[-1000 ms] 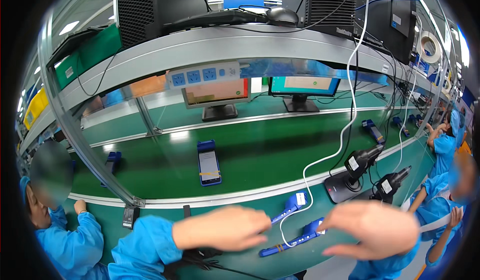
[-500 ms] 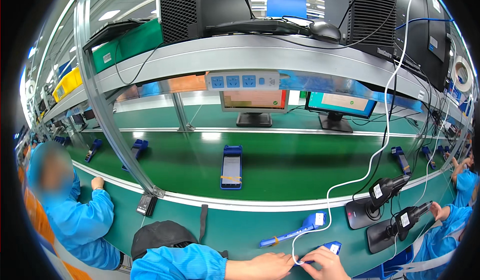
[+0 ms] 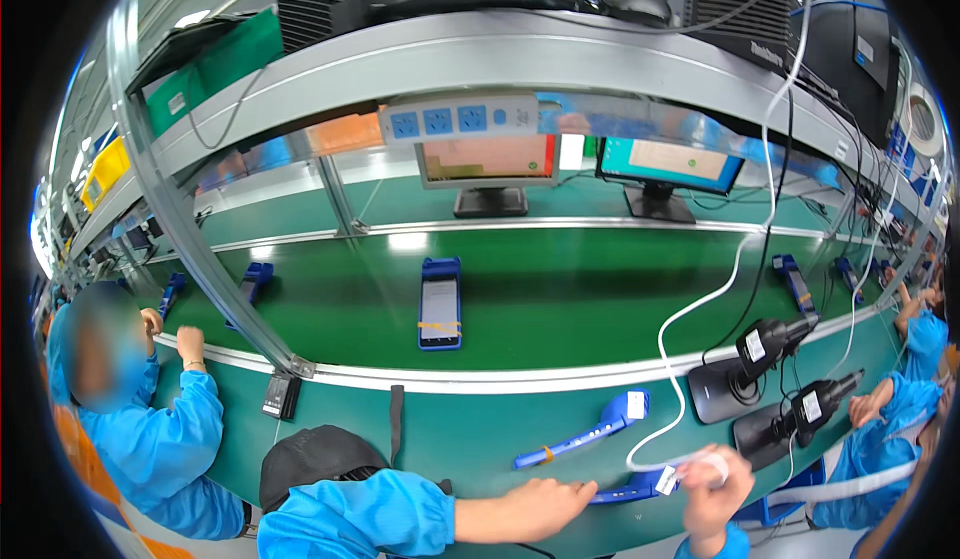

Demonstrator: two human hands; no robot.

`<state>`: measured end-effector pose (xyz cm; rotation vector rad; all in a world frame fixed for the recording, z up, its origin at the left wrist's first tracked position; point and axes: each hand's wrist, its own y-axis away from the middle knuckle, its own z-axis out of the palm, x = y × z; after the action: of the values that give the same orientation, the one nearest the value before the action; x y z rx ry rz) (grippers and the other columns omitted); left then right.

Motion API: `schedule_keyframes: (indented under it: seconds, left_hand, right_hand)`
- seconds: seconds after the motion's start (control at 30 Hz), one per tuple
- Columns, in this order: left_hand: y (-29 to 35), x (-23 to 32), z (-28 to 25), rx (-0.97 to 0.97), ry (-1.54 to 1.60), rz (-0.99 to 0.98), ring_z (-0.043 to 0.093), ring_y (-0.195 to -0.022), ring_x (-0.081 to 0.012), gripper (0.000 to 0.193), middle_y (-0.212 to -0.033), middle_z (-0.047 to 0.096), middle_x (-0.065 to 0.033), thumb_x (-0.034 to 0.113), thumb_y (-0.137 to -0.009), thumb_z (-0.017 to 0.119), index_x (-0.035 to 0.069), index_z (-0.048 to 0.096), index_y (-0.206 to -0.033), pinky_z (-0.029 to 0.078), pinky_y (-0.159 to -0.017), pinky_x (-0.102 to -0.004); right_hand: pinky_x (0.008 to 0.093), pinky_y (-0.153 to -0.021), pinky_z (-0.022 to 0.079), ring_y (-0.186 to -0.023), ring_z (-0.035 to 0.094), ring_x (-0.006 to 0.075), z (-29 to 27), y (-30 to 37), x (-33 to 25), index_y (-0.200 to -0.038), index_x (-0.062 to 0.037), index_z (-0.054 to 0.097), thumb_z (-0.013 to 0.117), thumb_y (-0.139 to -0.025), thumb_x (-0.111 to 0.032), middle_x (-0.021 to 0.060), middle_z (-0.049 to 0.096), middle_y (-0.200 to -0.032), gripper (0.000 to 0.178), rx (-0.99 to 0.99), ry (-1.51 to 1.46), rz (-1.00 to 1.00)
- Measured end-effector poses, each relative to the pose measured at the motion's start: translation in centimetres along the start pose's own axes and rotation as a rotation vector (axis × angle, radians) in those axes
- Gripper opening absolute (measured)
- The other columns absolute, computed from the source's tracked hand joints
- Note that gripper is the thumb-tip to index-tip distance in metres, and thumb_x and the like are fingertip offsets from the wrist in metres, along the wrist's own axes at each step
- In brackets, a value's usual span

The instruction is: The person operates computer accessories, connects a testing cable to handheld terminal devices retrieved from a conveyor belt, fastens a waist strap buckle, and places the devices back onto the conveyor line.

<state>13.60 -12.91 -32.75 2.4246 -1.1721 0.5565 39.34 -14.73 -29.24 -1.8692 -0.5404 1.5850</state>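
My left hand point(image 3: 543, 511) rests low in front of me with its fingers closed on the near-left end of a blue handheld terminal point(image 3: 628, 491), which lies on edge on the green bench and bears a white label. To its right, my right hand point(image 3: 718, 489) is raised and blurred, its fingers closed around a white cable point(image 3: 668, 359). The cable's end is hidden in that hand. Just beyond, a second blue handheld terminal point(image 3: 585, 437) lies on the bench with an orange band around it.
Two black scanners on stands point(image 3: 740, 384) occupy the right side. A banded terminal point(image 3: 440, 304) lies on the green belt point(image 3: 600, 299). A black cloth item with strap point(image 3: 325, 464) lies beside my left sleeve. Co-workers sit left point(image 3: 150, 429) and right. A shelf point(image 3: 440, 59) spans overhead.
My right hand has lifted up and right with the cable, away from my left hand, which stays at the terminal. The left co-worker's hands have risen. The whole view has shifted slightly.
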Motion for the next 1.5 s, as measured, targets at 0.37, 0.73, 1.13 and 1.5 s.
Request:
schedule_keyframes:
  seconds: [0.37,0.73,1.13,1.5]
  left_hand:
    - [12.1,-7.7,-16.5,-0.219,0.739,-0.076,0.076,-0.099,-0.0279,0.033,-0.111,0.077,-0.0183,0.021,-0.112,0.063,-0.002,0.055,-0.135,0.059,-0.085,-0.0411]
    - [17.2,-21.1,-14.6,0.722,0.764,-0.365,0.061,-0.129,-0.0159,0.051,-0.141,0.067,-0.01,0.014,-0.109,0.066,-0.001,0.05,-0.155,0.046,-0.114,-0.0333]
    - [18.7,-38.9,-13.1,1.044,0.963,-0.726,0.074,-0.108,-0.0211,0.039,-0.125,0.074,-0.0115,0.015,-0.109,0.066,-0.002,0.056,-0.142,0.06,-0.092,-0.0362]
    - [20.8,-44.0,-12.1,1.085,0.918,-0.755,0.074,-0.106,-0.0197,0.037,-0.124,0.076,-0.0126,0.016,-0.105,0.072,-0.005,0.065,-0.134,0.059,-0.09,-0.0347]
  right_hand:
    - [0.032,-0.079,0.062,-0.087,0.08,0.0205,4.7,-4.5,4.9,-0.095,0.0008,0.078,0.087,-0.088,-0.003,0.011,0.082,-0.095,0.012,-0.383,0.049,0.193]
    - [0.0351,-0.075,0.06,-0.082,0.077,0.0249,8.0,-2.7,7.7,-0.095,-0.002,0.079,0.085,-0.087,-0.003,0.0092,0.08,-0.091,0.01,-0.507,0.08,0.147]
    - [0.0344,-0.071,0.057,-0.085,0.077,0.0231,7.9,-2.5,8.9,-0.092,-0.0086,0.08,0.088,-0.08,-0.006,0.0039,0.081,-0.092,0.014,-0.567,0.127,0.004]
    - [0.0344,-0.072,0.055,-0.088,0.078,0.0218,7.8,-2.4,8.9,-0.091,-0.0094,0.078,0.087,-0.079,-0.004,0.0012,0.081,-0.094,0.016,-0.561,0.174,-0.004]
